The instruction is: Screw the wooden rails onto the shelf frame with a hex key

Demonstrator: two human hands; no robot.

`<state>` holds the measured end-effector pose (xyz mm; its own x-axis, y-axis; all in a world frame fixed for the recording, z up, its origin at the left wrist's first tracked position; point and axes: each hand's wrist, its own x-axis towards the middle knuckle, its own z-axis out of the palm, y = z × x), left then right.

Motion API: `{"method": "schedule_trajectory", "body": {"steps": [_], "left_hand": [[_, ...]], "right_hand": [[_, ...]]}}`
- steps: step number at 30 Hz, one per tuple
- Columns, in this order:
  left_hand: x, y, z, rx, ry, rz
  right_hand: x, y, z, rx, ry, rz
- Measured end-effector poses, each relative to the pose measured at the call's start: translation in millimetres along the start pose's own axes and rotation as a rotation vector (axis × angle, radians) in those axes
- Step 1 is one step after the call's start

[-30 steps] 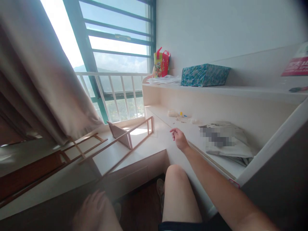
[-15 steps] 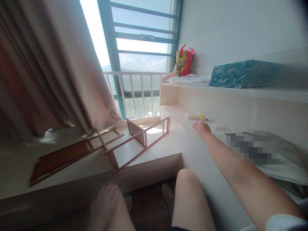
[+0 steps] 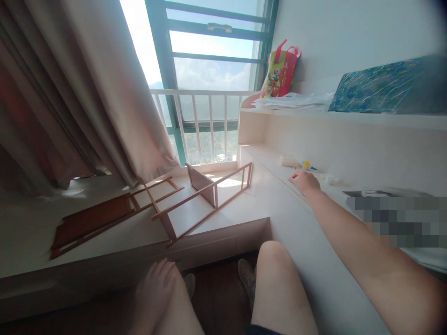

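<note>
Head view shows a small, bright yellow-and-blue item (image 3: 306, 164) just beyond our right hand (image 3: 306, 182), fingers bunched narrow, though whether gripping anything we cannot tell.

Cream blocky piece (image 3: 288, 161): lying on white ledge (image 3: 267, 157) | small yellow-and-blue item (image 3: 306, 165): just right of it, blue end rightward | whitish lump (image 3: 331, 179): farther right, details blurred
</note>
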<state>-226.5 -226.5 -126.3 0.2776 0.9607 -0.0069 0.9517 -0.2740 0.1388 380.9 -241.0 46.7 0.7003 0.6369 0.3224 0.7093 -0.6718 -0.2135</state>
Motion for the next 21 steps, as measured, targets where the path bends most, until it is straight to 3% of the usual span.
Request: {"method": "schedule_trajectory", "body": {"steps": [16, 21], "left_hand": [[-1.0, 0.9, 3.6, -0.032, 0.019, -0.012], [8.5, 1.5, 6.5, -0.075, 0.032, 0.0]], "right_hand": [[-7.5, -5.7, -4.5, -0.025, 0.025, 0.053], [-8.5, -7.1, -8.4, -0.034, 0.016, 0.086]]}}
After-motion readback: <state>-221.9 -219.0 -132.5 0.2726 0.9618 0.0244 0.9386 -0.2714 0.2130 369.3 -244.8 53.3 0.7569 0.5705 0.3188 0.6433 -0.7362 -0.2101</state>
